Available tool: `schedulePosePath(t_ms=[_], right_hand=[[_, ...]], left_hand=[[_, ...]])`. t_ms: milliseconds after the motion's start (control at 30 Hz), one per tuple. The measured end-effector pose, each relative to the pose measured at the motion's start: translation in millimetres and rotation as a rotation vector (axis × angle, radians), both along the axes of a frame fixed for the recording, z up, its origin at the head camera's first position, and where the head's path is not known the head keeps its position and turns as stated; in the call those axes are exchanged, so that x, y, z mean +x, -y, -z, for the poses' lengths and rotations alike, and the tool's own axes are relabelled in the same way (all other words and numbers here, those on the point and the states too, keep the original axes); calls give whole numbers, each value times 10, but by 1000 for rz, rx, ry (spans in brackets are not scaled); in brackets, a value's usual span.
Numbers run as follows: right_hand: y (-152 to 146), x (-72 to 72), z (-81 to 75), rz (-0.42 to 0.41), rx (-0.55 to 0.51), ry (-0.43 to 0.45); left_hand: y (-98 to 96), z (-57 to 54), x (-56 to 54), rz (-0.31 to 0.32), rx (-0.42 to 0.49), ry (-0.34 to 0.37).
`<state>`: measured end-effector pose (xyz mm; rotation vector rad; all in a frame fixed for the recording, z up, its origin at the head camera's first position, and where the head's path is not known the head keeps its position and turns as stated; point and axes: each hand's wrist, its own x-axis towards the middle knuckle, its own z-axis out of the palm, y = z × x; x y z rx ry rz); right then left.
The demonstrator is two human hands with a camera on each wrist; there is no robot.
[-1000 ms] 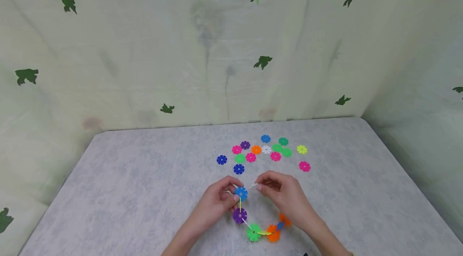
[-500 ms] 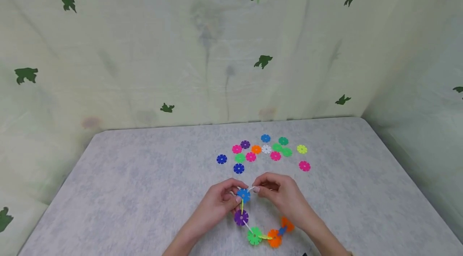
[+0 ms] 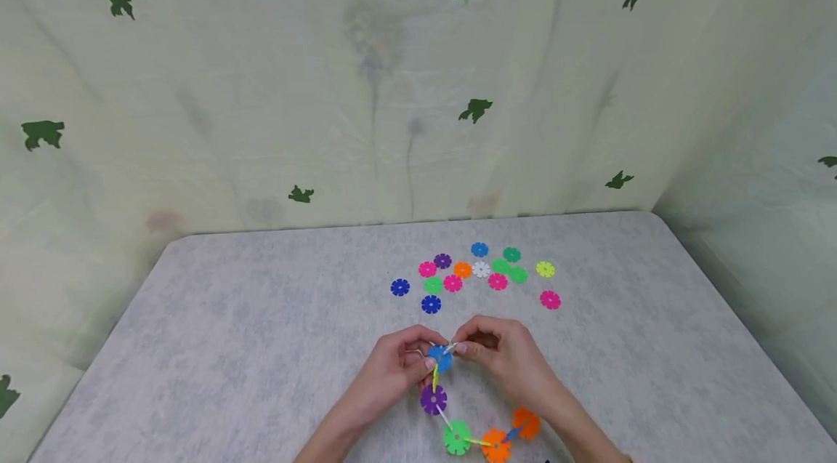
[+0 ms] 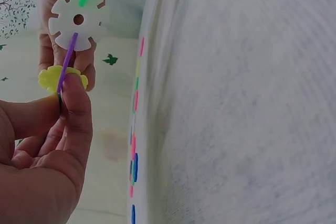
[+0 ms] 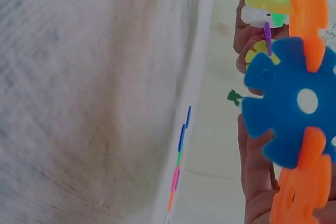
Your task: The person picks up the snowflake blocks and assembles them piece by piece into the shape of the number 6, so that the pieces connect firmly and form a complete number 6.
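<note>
In the lower centre of the head view, a left hand (image 3: 397,367) pinches a light blue disc (image 3: 439,359) between thumb and fingers. To its right, a right hand (image 3: 502,352) pinches a small white piece (image 3: 450,349) in its fingertips, its tip meeting the light blue disc at the upper right edge; whether it sits in a notch is unclear.

A chain of notched plastic discs hangs from the light blue disc and curves toward the lower right of the frame: a yellow disc (image 3: 435,378) seen edge-on, a purple disc (image 3: 434,400), a thin white disc (image 3: 443,416), a green disc (image 3: 457,437), another yellow link (image 3: 478,442) edge-on, an orange disc (image 3: 496,445), a blue link (image 3: 513,434) and a second orange disc (image 3: 526,423) below the right hand. In the right wrist view, the blue link fills much of the right side, slotted crosswise between orange pieces.

Beyond the hands, loose discs (image 3: 453,283) in pink, green, orange, white, purple, yellow and blues are scattered on the grey surface (image 3: 261,332). Behind stands a pale cloth wall (image 3: 261,85) printed with green leaf shapes.
</note>
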<state>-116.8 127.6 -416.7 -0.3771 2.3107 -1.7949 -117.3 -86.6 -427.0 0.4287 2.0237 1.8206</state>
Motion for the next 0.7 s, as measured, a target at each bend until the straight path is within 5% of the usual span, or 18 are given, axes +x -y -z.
schedulePosePath(t_ms=[500, 700], right_hand=[[2, -43, 89, -75, -79, 82], [25, -35, 93, -63, -42, 63]], left_hand=[[-2, 16, 11, 13, 4, 51], [-19, 1, 25, -9, -41, 11]])
